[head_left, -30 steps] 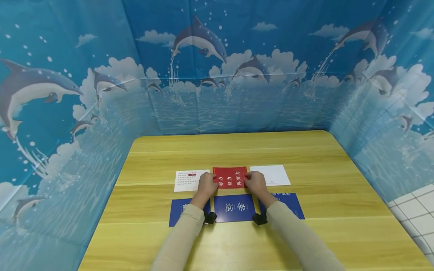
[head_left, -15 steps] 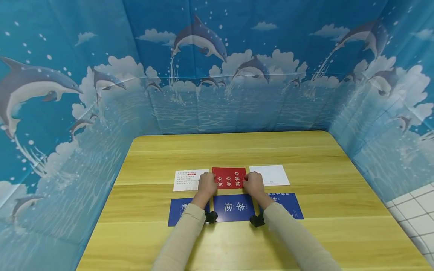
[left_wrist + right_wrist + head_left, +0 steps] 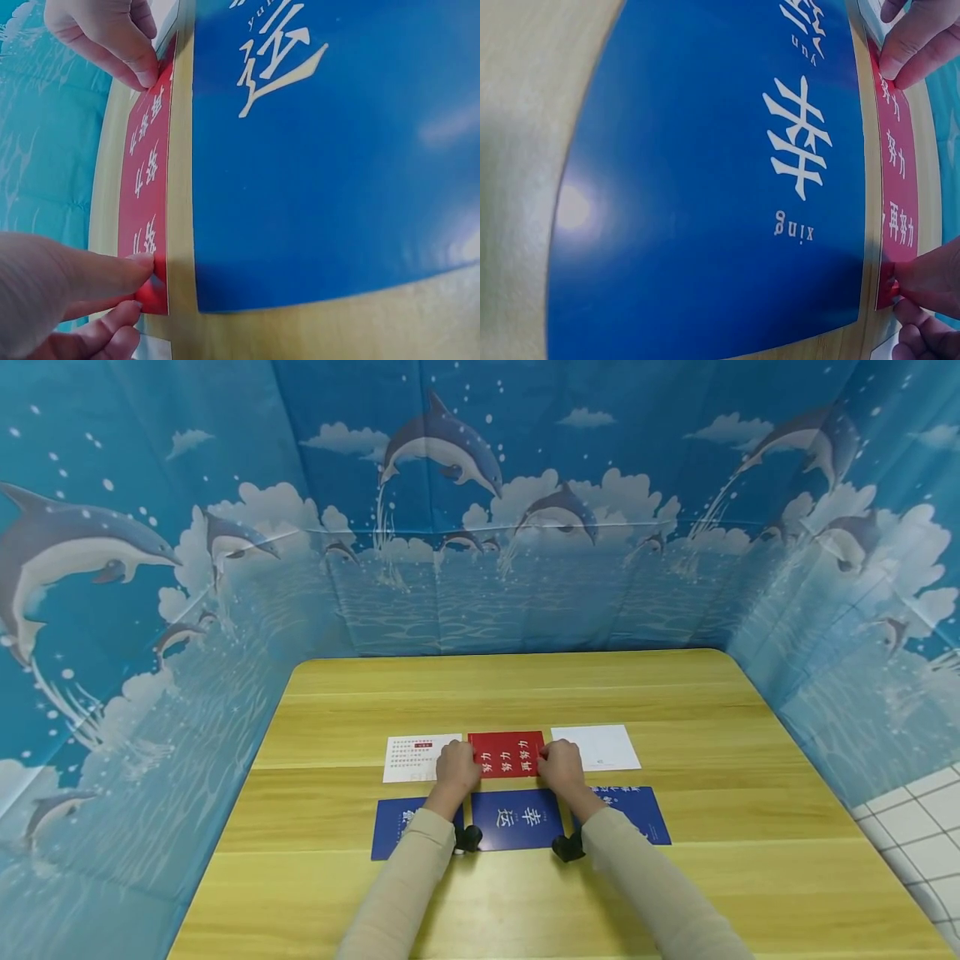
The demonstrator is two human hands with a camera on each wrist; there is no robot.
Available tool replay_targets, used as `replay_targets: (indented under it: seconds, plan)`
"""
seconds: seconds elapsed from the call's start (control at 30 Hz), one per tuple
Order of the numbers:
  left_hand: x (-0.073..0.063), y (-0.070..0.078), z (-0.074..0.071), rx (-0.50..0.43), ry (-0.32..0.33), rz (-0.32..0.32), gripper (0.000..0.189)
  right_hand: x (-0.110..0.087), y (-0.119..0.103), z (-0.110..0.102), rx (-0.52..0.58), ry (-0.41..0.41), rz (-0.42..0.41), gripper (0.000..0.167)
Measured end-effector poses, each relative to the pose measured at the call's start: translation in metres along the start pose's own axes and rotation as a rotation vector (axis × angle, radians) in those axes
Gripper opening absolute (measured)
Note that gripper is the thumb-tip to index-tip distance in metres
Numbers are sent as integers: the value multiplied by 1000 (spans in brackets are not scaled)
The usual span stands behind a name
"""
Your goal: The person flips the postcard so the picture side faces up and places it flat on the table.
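A red card (image 3: 506, 756) with white characters lies in the middle of the back row on the table. My left hand (image 3: 457, 766) pinches its left end, thumb (image 3: 135, 270) on the printed face and fingertips at the side edge. At the other end my right hand (image 3: 562, 765) pinches it the same way, with the thumb (image 3: 930, 281) over the corner. Just in front lies a blue card (image 3: 517, 835) with large white characters, a narrow strip of wood between the two. The left hand overlaps the white card with printed lines (image 3: 408, 764) in the head view.
A mostly blank white card (image 3: 600, 747) lies right of the red one. More blue cards lie left (image 3: 388, 835) and right (image 3: 645, 814) in the front row, partly hidden by the forearms. The yellow wooden table (image 3: 480, 685) meets a dolphin-print curtain (image 3: 517, 593) behind.
The hands and the red card hold almost the same place; the whole scene shifts only slightly in view. Both hands keep their pinch on the card.
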State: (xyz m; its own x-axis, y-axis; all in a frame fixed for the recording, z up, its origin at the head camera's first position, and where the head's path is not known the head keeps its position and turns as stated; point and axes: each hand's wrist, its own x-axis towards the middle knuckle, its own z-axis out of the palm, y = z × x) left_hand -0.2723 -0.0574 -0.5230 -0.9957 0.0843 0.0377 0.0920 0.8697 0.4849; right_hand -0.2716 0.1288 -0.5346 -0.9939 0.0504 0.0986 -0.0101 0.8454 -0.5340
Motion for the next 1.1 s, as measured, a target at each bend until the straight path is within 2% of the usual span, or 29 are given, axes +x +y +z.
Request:
replay_targets:
  seconds: [0.27,0.4,0.5,0.67,0.77,0.87,0.97,1.03,1.07,1.1]
  plan:
    - [1,5,1,-9,-27,-22,37,-1,1,-1,15,-14,37,15]
    - [2,15,4,-58,-33,-33,30,-2,4,-1,31,8,29,13]
    - [3,29,8,-190,-36,-35,23,-3,9,-3,108,44,55,19]
    - [6,56,20,-443,-44,-22,34,-5,24,-12,244,126,139,27]
    - [7,70,27,-539,-56,-22,34,-5,35,-21,258,160,146,26]
    - [9,78,33,-637,-94,-32,36,-5,45,-32,259,174,145,26]
    - [11,87,37,-725,-127,-29,39,-5,57,-46,258,167,177,28]
    - [13,91,40,-752,-150,-27,42,-5,67,-55,255,151,201,30]
    - [27,82,67,-747,-131,7,42,-5,73,-60,251,144,209,30]
    - [29,83,70,-741,-136,10,42,-5,79,-64,247,135,220,31]
